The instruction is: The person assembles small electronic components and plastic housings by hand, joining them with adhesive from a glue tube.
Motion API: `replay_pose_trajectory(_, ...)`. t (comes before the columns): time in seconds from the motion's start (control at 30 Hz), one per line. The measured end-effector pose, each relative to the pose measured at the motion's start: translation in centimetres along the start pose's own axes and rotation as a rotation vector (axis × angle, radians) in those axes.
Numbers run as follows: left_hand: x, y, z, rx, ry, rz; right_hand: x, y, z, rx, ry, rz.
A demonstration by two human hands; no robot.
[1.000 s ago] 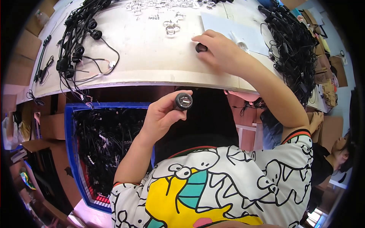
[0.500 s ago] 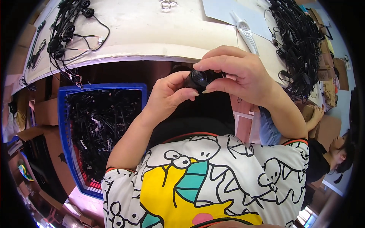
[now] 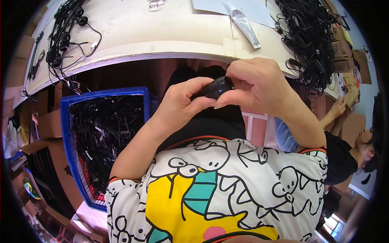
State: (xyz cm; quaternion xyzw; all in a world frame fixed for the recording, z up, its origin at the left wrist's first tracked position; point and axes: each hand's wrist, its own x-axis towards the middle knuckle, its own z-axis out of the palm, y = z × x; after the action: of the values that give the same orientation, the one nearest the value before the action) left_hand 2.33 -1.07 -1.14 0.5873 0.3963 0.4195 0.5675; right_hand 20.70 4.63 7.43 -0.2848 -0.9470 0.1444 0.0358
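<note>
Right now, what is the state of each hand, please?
Left hand: closed, holding a black cylinder.
Right hand: curled around its end; grip cannot be told.

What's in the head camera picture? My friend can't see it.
A person's left hand grips a black cylindrical part, with the right hand at its other end, before a pale worktable. A white tube and black cables lie on it; a blue crate of black wires is at left.
</note>
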Motion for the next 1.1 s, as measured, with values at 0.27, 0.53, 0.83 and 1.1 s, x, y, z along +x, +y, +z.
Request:
replay_pose_trajectory(0.27,0.9,0.1,0.9,0.044,-0.044,0.014,-1.6,0.9,0.6,0.145,0.093,0.059)
replay_pose_trajectory(0.53,1.3,0.5,1.3,0.192,0.04,0.056,-1.2,0.7,0.4,0.111,-0.055,0.256)
replay_pose_trajectory(0.83,0.8,-0.1,0.3,0.179,0.204,0.063,0.2,0.3,0.4,0.409,0.253,0.006)
replay_pose_trajectory(1.1,-0.5,-0.6,-0.4,0.269,0.302,0.192,2.4,-0.9,1.0,0.438,0.095,0.147)
